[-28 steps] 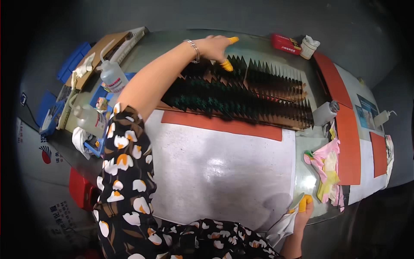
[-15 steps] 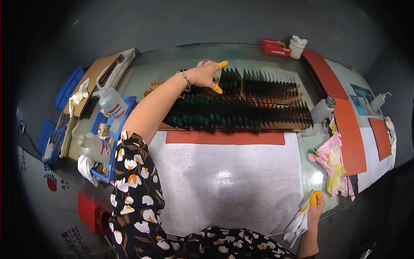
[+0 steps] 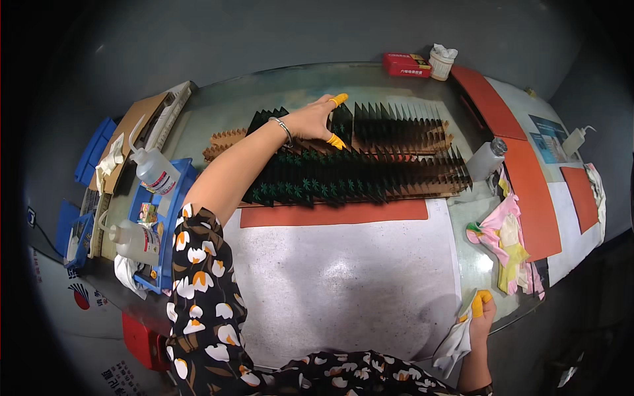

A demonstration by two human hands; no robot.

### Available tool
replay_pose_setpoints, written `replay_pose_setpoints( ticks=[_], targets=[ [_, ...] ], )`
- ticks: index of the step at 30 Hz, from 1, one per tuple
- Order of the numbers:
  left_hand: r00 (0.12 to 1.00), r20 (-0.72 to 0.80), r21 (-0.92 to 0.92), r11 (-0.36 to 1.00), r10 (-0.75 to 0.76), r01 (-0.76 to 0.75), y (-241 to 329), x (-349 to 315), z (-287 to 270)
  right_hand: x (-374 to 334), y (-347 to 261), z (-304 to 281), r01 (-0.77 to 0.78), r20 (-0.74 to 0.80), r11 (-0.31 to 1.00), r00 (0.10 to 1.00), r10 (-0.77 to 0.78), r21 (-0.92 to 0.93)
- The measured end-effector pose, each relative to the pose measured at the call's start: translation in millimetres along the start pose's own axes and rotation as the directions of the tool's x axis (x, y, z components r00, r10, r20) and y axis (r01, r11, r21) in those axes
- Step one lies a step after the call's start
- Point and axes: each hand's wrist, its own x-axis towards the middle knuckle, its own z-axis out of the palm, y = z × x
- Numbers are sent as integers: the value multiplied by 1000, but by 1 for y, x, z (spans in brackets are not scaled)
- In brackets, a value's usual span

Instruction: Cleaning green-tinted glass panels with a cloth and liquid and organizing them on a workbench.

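My left hand reaches over the rows of thin dark panels with green leaf prints, which stand on edge in brown slotted racks. Yellow finger cots cover its thumb and forefinger, which are spread wide. Between them stands a dark panel of the back row; whether the fingertips touch it I cannot tell. Low on the right, my right hand is closed on a white cloth that hangs from its fingers, also in yellow cots.
On the left a blue tray holds two squeeze bottles. At right stand a grey-white bottle and pink and yellow rags beside orange mats. A red box and a white cup sit at the back. White paper covers the table's front.
The view has shifted slightly, so most table items sit a little further left. My left hand has moved slightly toward the right over the panels. My right hand still grips the cloth.
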Motion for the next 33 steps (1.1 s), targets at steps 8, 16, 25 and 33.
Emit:
replay_pose_setpoints(
  ticks=[8, 16, 25, 33],
  targets=[
    [997, -37, -105, 992, 69, -73, 1, 8, 6, 0, -3, 0, -38, 40, 999, 999, 36, 26],
    [958, -286, -82, 996, 11, -36, 4, -24, -13, -2, 7, -8, -92, 73, 996, 993, 92, -5],
    [876, -482, -212, 966, 27, -146, 153, -168, -12, -14, 4, -16, -12, 52, 1000, 999, 11, 18],
    [986, -163, -109, 992, 47, -65, 231, -206, 96, -6, 6, -10, 2, 58, 997, 998, -7, 82]
  ],
)
